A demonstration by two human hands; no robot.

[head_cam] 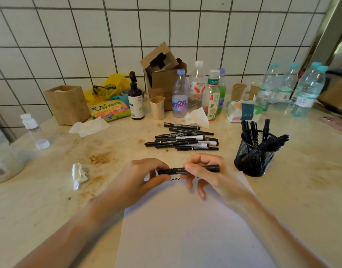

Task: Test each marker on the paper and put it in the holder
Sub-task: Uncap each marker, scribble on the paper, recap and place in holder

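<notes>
**One marker in hand, a pile still to go**

Both hands hold a single black marker (187,169) level over the top edge of the paper (185,229). The left hand (145,176) has its fingers curled round the marker's left end; the right hand (203,171) pinches the barrel near the middle, with two fingers (202,190) hanging loose toward the sheet. Whether the cap is coming off or going back on I cannot tell.

Just under the marker, the paper carries a few short dark squiggles (174,179), so some testing looks done. The mesh holder (253,157), beside the paper's far right corner, already has several markers standing in it. Beyond the paper, toward the wall, a loose pile of markers (183,139) lies on the bench (50,200), well apart from the holder.

By my count roughly a dozen wait in that pile, more than have reached the holder, so I judge the task under half done.
</notes>
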